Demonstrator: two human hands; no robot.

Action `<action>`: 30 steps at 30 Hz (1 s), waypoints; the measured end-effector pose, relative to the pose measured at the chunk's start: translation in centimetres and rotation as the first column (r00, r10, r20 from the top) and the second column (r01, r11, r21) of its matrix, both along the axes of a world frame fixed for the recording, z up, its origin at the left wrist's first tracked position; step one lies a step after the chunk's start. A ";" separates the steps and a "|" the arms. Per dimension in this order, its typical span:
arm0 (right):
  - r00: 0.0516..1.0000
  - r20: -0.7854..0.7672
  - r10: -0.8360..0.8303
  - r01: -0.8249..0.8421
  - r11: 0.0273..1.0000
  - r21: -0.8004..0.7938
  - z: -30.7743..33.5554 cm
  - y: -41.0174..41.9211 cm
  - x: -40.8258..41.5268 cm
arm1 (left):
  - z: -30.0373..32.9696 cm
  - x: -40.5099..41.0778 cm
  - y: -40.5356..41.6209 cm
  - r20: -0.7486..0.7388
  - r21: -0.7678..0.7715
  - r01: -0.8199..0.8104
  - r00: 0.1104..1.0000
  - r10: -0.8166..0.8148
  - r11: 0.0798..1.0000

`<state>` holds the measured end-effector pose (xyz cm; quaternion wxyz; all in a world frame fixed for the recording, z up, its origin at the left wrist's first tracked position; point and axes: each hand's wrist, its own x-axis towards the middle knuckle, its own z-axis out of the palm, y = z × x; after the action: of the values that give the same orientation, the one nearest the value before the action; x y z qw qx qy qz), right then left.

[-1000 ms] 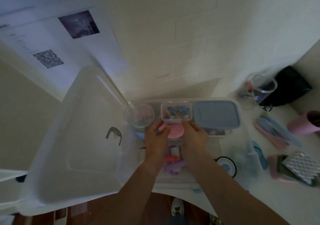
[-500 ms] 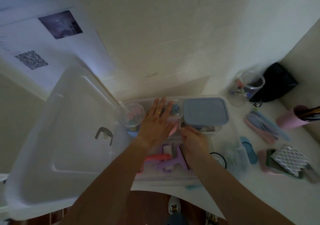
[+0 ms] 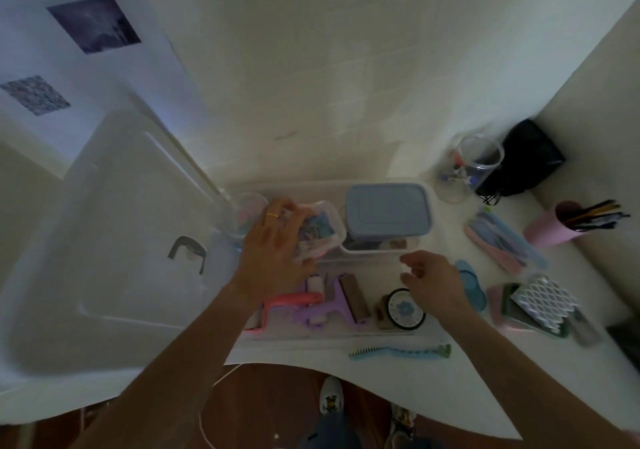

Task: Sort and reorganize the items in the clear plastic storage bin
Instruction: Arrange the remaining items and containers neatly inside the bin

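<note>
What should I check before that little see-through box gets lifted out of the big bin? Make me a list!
1. Left hand holds the small clear box: ok, fingers lie over its top with the thumb at its near edge.
2. Box lid closed: cannot tell, the hand covers most of it.
3. Right hand free to help: ok, it hovers loosely curled and holds nothing.
4. Blue-lidded container out of the way: not ok, it sits right beside the box.
5. Round clear cup on the other side: not ok, also close against it.
6. Bin lid out of the way: ok, it stands open at the left.
</note>
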<state>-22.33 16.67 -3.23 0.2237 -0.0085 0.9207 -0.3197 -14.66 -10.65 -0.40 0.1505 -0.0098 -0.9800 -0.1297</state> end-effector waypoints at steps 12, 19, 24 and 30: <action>0.861 0.122 0.494 -0.489 0.739 0.462 -1.0 0.0 1.0 | -5.7 0.6 6.0 0.301 0.132 0.219 0.920 -0.249 0.967; 0.900 0.053 0.433 -0.406 0.787 0.464 -1.0 0.3 1.8 | -10.6 -1.8 8.9 0.323 0.119 0.247 0.906 -0.272 0.962; 0.934 0.029 0.356 -0.338 0.853 0.398 -2.3 0.0 2.3 | -12.1 -2.5 10.0 0.409 0.213 0.212 0.867 -0.284 0.954; 0.892 0.110 0.438 -0.444 0.805 0.393 -3.0 0.1 1.8 | -12.2 -3.2 11.7 0.437 0.266 0.115 0.870 -0.226 0.957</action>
<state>-20.53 16.75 -6.25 0.2948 -0.1729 0.9379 -0.0600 -17.84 1.04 -12.56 -0.0997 -0.0481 -0.9608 -0.2543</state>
